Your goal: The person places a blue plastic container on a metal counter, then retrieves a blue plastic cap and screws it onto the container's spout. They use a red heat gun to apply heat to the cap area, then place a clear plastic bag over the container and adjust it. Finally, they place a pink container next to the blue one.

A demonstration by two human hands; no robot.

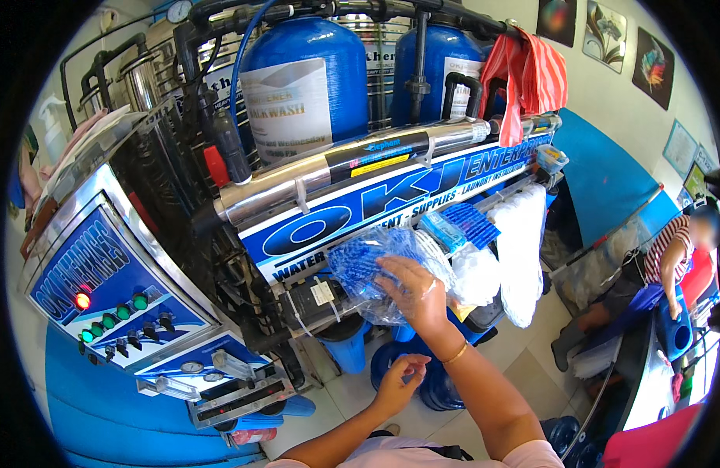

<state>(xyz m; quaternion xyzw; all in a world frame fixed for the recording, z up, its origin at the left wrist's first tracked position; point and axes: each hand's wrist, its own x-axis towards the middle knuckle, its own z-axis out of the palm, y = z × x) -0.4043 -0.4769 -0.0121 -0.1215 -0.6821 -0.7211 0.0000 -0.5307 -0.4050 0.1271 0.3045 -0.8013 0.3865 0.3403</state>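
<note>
A clear plastic bag of blue caps point(375, 269) lies on the narrow shelf point(329, 300) along the front of a water-purifying machine, and the person's right hand point(413, 290) rests flat on top of it, fingers spread, pressing rather than grasping. The left hand point(397, 382) hangs lower, in front of the person's chest, loosely curled and holding nothing that I can see. Beside the bag, toward the right, sit more packets: a flat blue pack point(461, 226) and bags of white goods point(516, 249) that droop over the shelf edge. Two big blue tanks point(305, 78) stand behind a steel tube point(360, 164). The bag looks only half supported (the shelf is crowded), so I judge it could slide off toward the floor, or spill its caps, if the palm lifts or pushes sideways. Blue water jugs point(434, 386) stand below. Another person point(672, 257) sits at far right.
</note>
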